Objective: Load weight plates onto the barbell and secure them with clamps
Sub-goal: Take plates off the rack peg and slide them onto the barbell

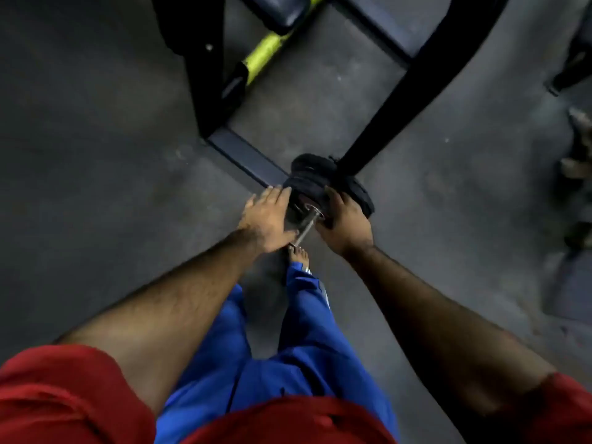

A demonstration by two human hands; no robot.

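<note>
Black weight plates (312,184) stacked on the end of the barbell sleeve (308,224), which projects toward the viewer as a bare steel stub; the stack sits low, just above the dark rubber floor (96,155), beside the foot of a black rack upright (413,81). The left hand (267,219) lies against the left rim of the outermost plate, fingers (275,193) straight and together, pressing rather than gripping. The right hand (344,222) wraps the right rim, fingers curled round the plate edge. No clamp is visible on the sleeve or in either hand; the step in hand appears to be seating the outer plate against the stack. A bare foot (299,253) and blue trousers (288,331) stand directly beneath the sleeve end. Risks, as judged: with no clamp yet fitted, an unevenly pushed plate could bind on the sleeve or slide back off toward the foot; fingers at the rim could be pinched between plates as the gap closes. Motion blur obscures fine detail.
</note>
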